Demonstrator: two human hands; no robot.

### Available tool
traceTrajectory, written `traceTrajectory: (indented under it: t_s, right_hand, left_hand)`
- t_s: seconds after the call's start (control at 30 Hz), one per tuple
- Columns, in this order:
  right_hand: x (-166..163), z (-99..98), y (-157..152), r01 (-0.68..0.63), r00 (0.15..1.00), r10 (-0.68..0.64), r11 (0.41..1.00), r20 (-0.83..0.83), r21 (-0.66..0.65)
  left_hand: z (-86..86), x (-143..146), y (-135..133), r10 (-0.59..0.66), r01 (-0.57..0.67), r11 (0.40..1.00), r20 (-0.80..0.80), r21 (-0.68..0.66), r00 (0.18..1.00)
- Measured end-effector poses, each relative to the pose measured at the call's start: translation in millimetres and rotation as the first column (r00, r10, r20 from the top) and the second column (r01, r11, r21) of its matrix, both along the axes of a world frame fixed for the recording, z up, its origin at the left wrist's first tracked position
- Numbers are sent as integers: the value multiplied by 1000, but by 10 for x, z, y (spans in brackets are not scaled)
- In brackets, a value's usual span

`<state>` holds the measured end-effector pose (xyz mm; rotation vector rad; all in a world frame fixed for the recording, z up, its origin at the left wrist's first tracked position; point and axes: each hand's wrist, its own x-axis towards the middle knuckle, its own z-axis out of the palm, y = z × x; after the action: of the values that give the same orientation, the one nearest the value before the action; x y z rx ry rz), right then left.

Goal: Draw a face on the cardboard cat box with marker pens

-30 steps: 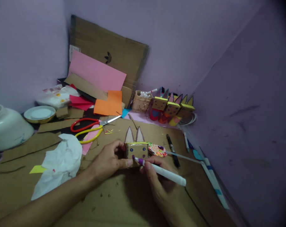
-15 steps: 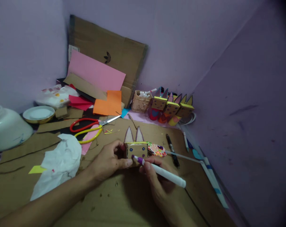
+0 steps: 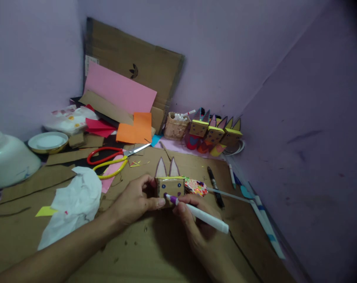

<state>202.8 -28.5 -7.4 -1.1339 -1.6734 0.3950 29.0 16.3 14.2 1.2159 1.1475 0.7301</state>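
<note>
A small cardboard box with pointed paper ears (image 3: 175, 186) stands upright, with two drawn eyes and a purple dot on its front. My left hand (image 3: 141, 196) grips its left side, thumb on the front and fingers behind. In my right hand (image 3: 194, 220) is a white marker with a purple collar (image 3: 208, 218), its tip touching the lower left of the box's front. Behind the box's right side lies a colourful patterned piece (image 3: 197, 186), partly hidden. A black pen (image 3: 215, 186) rests to the right of my right hand.
Scissors with red and yellow handles (image 3: 110, 161) and crumpled white paper (image 3: 78, 196) lie at left. Three similar eared figures (image 3: 215, 133) stand at the back beside a small basket (image 3: 176, 127). Orange paper (image 3: 134, 131) lies near. A white rounded container (image 3: 11, 161) stands far left.
The marker's back end has swung slightly left and down, while its tip stays on the same spot of the box. My left hand and the box keep still.
</note>
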Motion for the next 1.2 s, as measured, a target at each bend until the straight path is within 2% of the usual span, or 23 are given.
traceTrajectory:
  t_s: [0.17, 0.33, 0.7, 0.83, 0.93, 1.0, 1.1, 1.2]
  right_hand:
    - [19, -11, -9, -9, 1000, 10, 999, 17, -37]
    - [25, -45, -21, 18, 999, -21, 997, -28, -78]
    - [18, -52, -6, 22, 998, -26, 996, -57, -81]
    - [5, -67, -9, -4, 998, 1, 999, -59, -44]
    - [8, -64, -2, -21, 988, 7, 996, -155, -87]
    - [32, -51, 28, -2, 950, -48, 987, -309, -162]
    - [98, -21, 110, 72, 820, -220, 956, -529, -285]
    - [150, 1, 187, 71, 702, -322, 919, -636, -388]
  left_hand:
    - [8, 7, -5, 19, -19, 1000, -47, -8, 999]
    - [-7, 8, -5, 11, -11, 1000, -16, -11, 1000]
    - [9, 26, -11, 21, -21, 1000, -11, -11, 1000]
    - [8, 23, -2, 20, -20, 1000, 0, -15, 1000]
    - [-19, 6, 10, 34, -34, 999, -36, -10, 999]
    - [-47, -12, 21, 42, -41, 999, -40, 2, 998]
    - [-85, -44, 35, 34, -34, 999, -6, 0, 999]
    - [-107, -65, 38, 58, -58, 998, -9, -5, 998]
